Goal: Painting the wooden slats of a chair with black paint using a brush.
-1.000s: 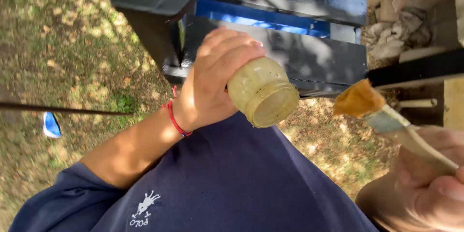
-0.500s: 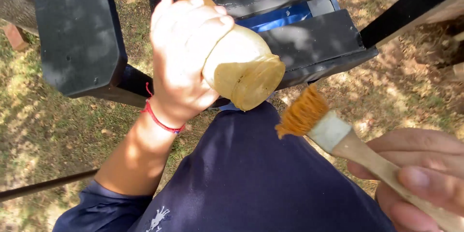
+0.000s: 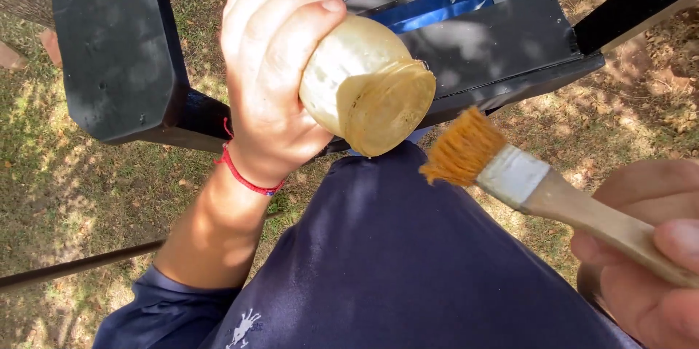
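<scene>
at frame edge, right hand (image 3: 655, 247) cropped, brush (image 3: 539, 185)

Outdoors, dappled sunlight falls on patchy grass (image 3: 65, 196) strewn with dry leaves. A black-painted wooden chair (image 3: 116, 50) stands on it, blue paint (image 3: 437, 7) showing between its slats. A thin dark rod (image 3: 80, 265) lies across the ground at lower left.

left hand (image 3: 273, 72) raised, fingers (image 3: 291, 21) curled, right hand (image 3: 648, 247) gripping
</scene>
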